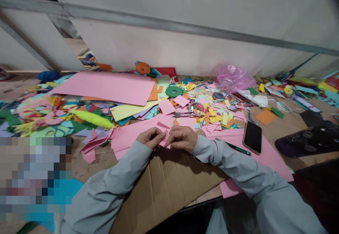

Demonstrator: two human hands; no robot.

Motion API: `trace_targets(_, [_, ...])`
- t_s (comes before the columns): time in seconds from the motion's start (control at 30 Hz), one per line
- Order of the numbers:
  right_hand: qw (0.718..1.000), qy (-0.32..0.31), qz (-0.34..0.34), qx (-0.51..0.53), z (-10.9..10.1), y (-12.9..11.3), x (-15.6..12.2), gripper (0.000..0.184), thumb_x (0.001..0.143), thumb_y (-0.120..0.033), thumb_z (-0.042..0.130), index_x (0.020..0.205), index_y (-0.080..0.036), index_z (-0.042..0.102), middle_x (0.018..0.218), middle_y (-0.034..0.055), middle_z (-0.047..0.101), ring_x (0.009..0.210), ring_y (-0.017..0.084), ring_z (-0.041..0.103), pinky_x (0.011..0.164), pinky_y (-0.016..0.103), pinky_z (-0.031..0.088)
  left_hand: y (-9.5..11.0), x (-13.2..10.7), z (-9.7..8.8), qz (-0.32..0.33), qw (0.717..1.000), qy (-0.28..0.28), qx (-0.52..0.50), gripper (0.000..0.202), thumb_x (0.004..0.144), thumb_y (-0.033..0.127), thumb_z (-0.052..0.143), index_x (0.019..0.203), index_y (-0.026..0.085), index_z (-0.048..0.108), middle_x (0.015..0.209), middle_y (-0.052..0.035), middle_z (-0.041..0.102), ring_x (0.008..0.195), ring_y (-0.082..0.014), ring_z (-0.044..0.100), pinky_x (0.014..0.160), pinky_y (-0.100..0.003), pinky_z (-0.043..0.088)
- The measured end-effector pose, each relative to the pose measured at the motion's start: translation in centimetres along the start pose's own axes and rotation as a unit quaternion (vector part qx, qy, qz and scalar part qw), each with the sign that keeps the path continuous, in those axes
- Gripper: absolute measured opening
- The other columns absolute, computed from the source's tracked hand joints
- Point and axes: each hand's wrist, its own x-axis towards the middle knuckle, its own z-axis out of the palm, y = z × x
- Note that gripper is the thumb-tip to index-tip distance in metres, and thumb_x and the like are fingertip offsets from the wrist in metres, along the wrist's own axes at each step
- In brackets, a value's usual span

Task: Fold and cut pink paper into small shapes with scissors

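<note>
Pinched between the fingers of both my hands is a small piece of pink paper (pixel 167 133). My left hand (pixel 152 137) grips it from the left, and my right hand (pixel 182 138) holds it from the right, fingertips close together. My fingers cover much of the paper, so its exact shape is hard to make out. Both hands are above the far edge of a brown cardboard sheet (pixel 174 181). Just beyond them lie scissors (pixel 184 114), pink paper squares (pixel 181 101) and larger pink sheets (pixel 129 135).
Right of my hands are a phone (pixel 252 137) and a green-black pen-like tool (pixel 238 148). Coloured scraps (pixel 212 115) cover the table's back, with a clear jar (pixel 226 85), a pink plastic bag (pixel 235 77), a yellow yarn bundle (pixel 92 118) and a large pink sheet (pixel 106 87).
</note>
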Motion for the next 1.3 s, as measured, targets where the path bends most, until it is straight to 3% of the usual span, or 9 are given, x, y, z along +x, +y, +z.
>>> trace_targets(0.2, [0.999, 0.005, 0.009, 0.042, -0.2, -0.1, 0.1, 0.024, 0.08, -0.038, 0.069, 0.087, -0.015, 0.07, 0.081, 0.005, 0.063, 0.073, 0.013, 0.058, 0.066, 0.025, 0.048, 0.0, 0.0, -0.1, 0.03, 0.999, 0.016, 0.036, 0.035, 0.074, 0.05, 0.066, 0.066, 0.017, 0.057, 0.049, 0.0075, 0.045, 0.044, -0.0064, 0.033, 0.042, -0.021, 0.021])
trace_targets(0.33, [0.999, 0.021, -0.004, 0.033, -0.4, -0.1, 0.2, 0.028, 0.08, -0.042, 0.068, 0.078, -0.015, 0.069, 0.076, 0.0052, 0.064, 0.074, 0.014, 0.058, 0.069, 0.027, 0.048, 0.0, 0.0, -0.1, 0.026, 0.999, 0.017, 0.039, 0.034, 0.074, 0.05, 0.065, 0.067, 0.018, 0.056, 0.048, 0.008, 0.043, 0.043, -0.0072, 0.033, 0.043, -0.021, 0.023])
trace_targets(0.6, [0.983, 0.094, 0.129, 0.091, 0.9, -0.8, 0.1, 0.032, 0.072, -0.044, 0.074, 0.075, -0.014, 0.064, 0.073, 0.0017, 0.063, 0.066, 0.011, 0.055, 0.059, 0.022, 0.044, -0.9, 0.3, 0.0, 0.08, 0.99, 0.05, 0.109, 0.033, 0.076, 0.05, 0.063, 0.067, 0.017, 0.061, 0.055, 0.0036, 0.054, 0.052, -0.0106, 0.043, 0.05, -0.022, 0.032])
trace_targets(0.7, [0.979, 0.103, 0.149, 0.095, 1.1, -0.7, 0.1, 0.029, 0.072, -0.041, 0.074, 0.076, -0.013, 0.064, 0.072, 0.0013, 0.064, 0.065, 0.011, 0.056, 0.059, 0.022, 0.044, -1.0, 0.3, -0.1, 0.087, 0.989, 0.05, 0.113, 0.031, 0.075, 0.048, 0.064, 0.068, 0.018, 0.062, 0.058, 0.0029, 0.056, 0.055, -0.0114, 0.046, 0.051, -0.022, 0.035])
trace_targets(0.8, [0.986, 0.082, 0.12, 0.082, 0.7, -0.6, 0.2, 0.023, 0.074, -0.035, 0.073, 0.076, -0.014, 0.066, 0.072, 0.0014, 0.064, 0.066, 0.011, 0.056, 0.061, 0.023, 0.044, -0.7, 0.3, -0.1, 0.069, 0.993, 0.045, 0.086, 0.034, 0.074, 0.05, 0.064, 0.068, 0.017, 0.061, 0.054, 0.0041, 0.052, 0.051, -0.0102, 0.043, 0.049, -0.021, 0.032])
trace_targets(0.97, [0.999, 0.027, 0.016, 0.04, 0.2, -0.1, 0.2, 0.014, 0.076, -0.027, 0.071, 0.083, -0.015, 0.071, 0.077, 0.0032, 0.064, 0.069, 0.012, 0.055, 0.062, 0.022, 0.044, 0.0, 0.2, -0.1, 0.008, 1.0, 0.019, 0.016, 0.04, 0.07, 0.055, 0.068, 0.067, 0.017, 0.057, 0.045, 0.0075, 0.045, 0.04, -0.0068, 0.036, 0.042, -0.019, 0.024])
trace_targets(1.2, [0.999, -0.002, -0.006, -0.046, 0.4, 0.6, 0.4, 0.014, 0.083, -0.029, 0.067, 0.079, -0.016, 0.068, 0.076, 0.004, 0.064, 0.076, 0.014, 0.058, 0.073, 0.025, 0.047, -0.3, 0.0, 0.2, 0.018, 0.999, 0.02, 0.032, 0.036, 0.07, 0.051, 0.07, 0.066, 0.017, 0.059, 0.044, 0.0063, 0.048, 0.039, -0.0067, 0.038, 0.041, -0.019, 0.026])
trace_targets(1.3, [1.0, -0.002, -0.002, -0.018, 0.2, 0.6, 0.4, 0.013, 0.082, -0.028, 0.068, 0.082, -0.015, 0.068, 0.08, 0.0041, 0.065, 0.077, 0.013, 0.059, 0.074, 0.024, 0.048, -0.1, -0.1, 0.1, 0.025, 0.998, 0.031, 0.046, 0.034, 0.071, 0.05, 0.069, 0.067, 0.018, 0.059, 0.045, 0.0061, 0.048, 0.04, -0.0071, 0.038, 0.041, -0.02, 0.027])
